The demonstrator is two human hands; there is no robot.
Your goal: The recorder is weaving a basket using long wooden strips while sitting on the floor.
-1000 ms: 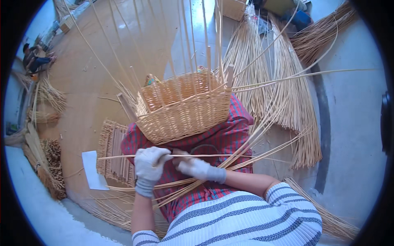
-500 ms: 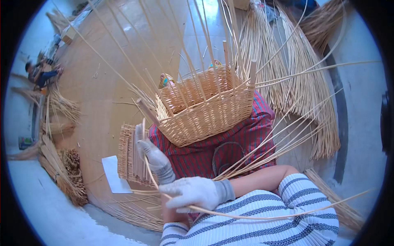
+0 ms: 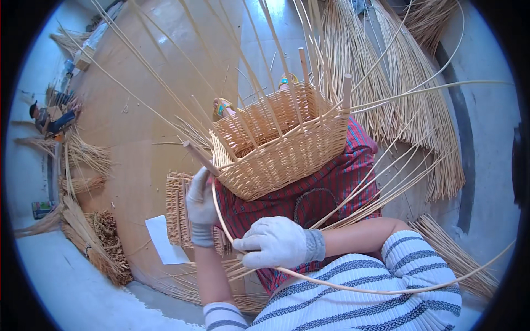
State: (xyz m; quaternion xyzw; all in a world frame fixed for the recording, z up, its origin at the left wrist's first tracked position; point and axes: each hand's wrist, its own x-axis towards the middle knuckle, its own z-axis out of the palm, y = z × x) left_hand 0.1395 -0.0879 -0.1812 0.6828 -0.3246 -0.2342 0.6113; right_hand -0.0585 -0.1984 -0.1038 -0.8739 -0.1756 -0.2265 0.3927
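A woven wicker basket rests tilted on my lap, with upright stakes and thick corner posts rising from its rim. My left hand, in a white glove, is at the basket's near left corner, its fingers closing round a long wicker strand beside the corner post. The fingertips are partly hidden there. My right hand, also gloved, pinches the same wicker strand lower down. From that corner the strand curves down through my right hand and sweeps off to the right across my striped top.
Long pale stakes fan out from the basket. Large bundles of wicker rods lie at the right. A small woven panel and a white sheet lie on the floor at the left. Further left are more bundles and a seated person.
My left hand has moved up to the basket's corner, bringing the strand against it. My right hand has shifted slightly right and up, still holding the strand.
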